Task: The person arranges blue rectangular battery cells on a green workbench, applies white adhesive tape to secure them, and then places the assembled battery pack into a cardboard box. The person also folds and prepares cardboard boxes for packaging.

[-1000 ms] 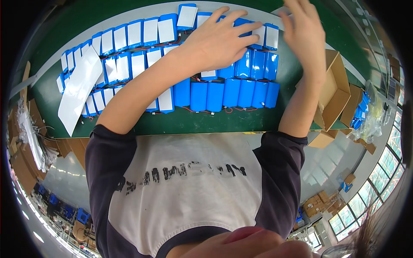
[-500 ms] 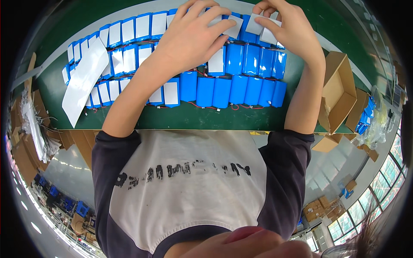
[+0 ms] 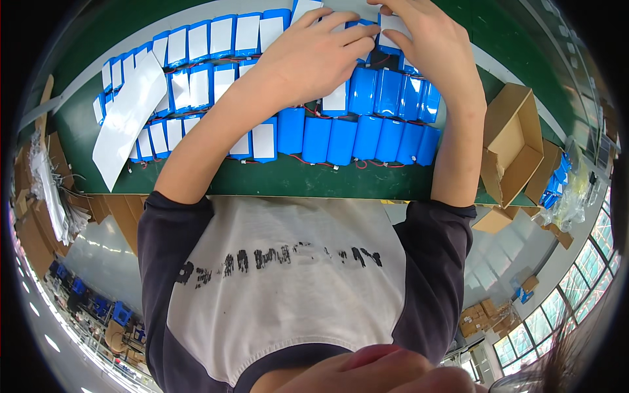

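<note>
Rows of blue battery packs (image 3: 329, 139) with thin wires lie on the green table, many bearing white rectangular stickers (image 3: 264, 140). My left hand (image 3: 318, 62) rests over the far row with its fingers stretched out, fingertips at a stickered pack. My right hand (image 3: 436, 49) is bent around a white sticker (image 3: 393, 27) over a blue pack in the far row, thumb at its side. That sticker's far part is hidden by my fingers. A long glossy white sheet (image 3: 128, 118) lies slantwise over packs on the left.
An open cardboard box (image 3: 514, 141) stands at the table's right edge, beside blue packs and clear plastic wrapping (image 3: 580, 187). Cardboard (image 3: 118, 219) and white strips (image 3: 59, 196) are at the left. The green table's (image 3: 314, 183) near edge runs close to my body.
My right hand has shifted slightly left and down, bringing the white sticker onto a pack. My left hand has moved right along the far row. Packs near my hands have shifted slightly.
</note>
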`<move>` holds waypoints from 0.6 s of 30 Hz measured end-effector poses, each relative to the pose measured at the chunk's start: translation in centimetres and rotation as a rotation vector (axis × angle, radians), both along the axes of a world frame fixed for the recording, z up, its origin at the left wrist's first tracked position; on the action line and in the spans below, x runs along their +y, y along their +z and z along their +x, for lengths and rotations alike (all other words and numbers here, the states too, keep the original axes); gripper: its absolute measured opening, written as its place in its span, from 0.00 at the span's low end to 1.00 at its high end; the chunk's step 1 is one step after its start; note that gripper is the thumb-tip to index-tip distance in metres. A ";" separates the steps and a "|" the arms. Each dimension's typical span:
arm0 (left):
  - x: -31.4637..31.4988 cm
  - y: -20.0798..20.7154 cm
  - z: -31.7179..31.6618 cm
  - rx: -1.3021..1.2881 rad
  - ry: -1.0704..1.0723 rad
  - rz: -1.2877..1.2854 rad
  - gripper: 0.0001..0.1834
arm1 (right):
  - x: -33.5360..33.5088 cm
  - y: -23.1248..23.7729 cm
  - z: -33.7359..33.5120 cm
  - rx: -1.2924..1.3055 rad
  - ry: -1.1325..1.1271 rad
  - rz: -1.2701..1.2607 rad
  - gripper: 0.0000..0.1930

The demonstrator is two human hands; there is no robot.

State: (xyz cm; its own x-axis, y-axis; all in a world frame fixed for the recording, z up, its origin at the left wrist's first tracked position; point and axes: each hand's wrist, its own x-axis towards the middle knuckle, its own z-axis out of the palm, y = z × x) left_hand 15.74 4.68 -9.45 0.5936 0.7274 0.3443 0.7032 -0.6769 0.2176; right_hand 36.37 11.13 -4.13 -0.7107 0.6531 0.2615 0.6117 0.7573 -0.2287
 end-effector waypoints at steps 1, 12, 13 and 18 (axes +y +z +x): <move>0.2 0.1 0.1 0.000 -0.001 -0.023 0.14 | -0.1 0.0 0.0 -0.011 -0.011 -0.003 0.20; 1.9 -0.4 0.3 0.127 -0.089 0.055 0.18 | -0.4 0.0 0.0 -0.054 -0.107 0.105 0.17; 2.1 -0.6 0.4 0.123 -0.088 0.064 0.19 | -0.3 0.1 0.0 -0.062 -0.093 0.105 0.15; 1.9 -1.7 1.1 0.306 -0.029 0.151 0.20 | 0.0 -0.7 0.4 -0.054 -0.082 0.092 0.08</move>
State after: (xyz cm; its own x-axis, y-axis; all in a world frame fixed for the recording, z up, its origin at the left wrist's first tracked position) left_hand 16.82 6.63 -11.13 0.7054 0.6634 0.2495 0.7007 -0.7058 -0.1045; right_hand 36.82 11.10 -4.84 -0.6708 0.6842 0.2863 0.6816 0.7209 -0.1258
